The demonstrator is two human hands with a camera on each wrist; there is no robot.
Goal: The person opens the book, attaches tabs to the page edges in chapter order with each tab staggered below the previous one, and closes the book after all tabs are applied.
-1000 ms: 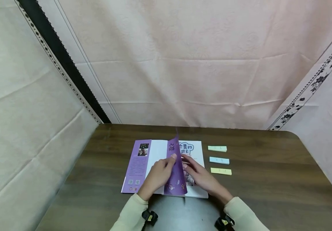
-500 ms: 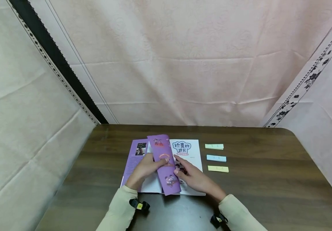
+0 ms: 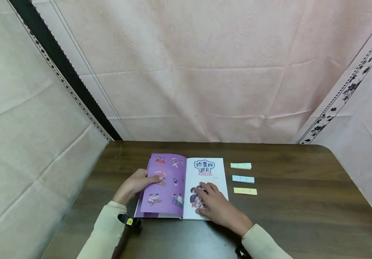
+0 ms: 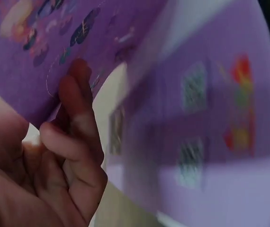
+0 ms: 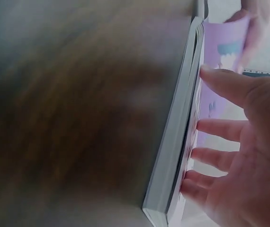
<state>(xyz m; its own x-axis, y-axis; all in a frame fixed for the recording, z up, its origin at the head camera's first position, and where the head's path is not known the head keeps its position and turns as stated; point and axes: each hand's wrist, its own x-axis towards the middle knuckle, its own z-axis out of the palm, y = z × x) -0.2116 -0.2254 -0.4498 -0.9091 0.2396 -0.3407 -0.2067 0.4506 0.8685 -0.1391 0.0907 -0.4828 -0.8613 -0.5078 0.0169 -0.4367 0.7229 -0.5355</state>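
An open book (image 3: 217,169) lies on the table, its right page white with a blue title and a drawing of figures. My left hand (image 3: 138,184) pinches the outer edge of a purple page (image 3: 166,187) printed with small figures, thumb on top. In the left wrist view the fingers (image 4: 73,94) bend behind that page (image 4: 12,80), which stands raised over the purple cover flap (image 4: 220,123). My right hand (image 3: 216,207) rests with spread fingers on the white page. The right wrist view shows its fingertips touching the page beside the book's thick edge (image 5: 168,156).
Right of the book lie three stacks of sticky tabs: green (image 3: 241,166), blue (image 3: 243,179) and yellow (image 3: 245,191). The brown wooden table (image 3: 289,201) extends to both sides. Pale cloth (image 3: 186,90) hangs behind and at the sides.
My left hand has carried the purple page from the middle over to the left, uncovering the white page. My right hand has come down onto the white page.
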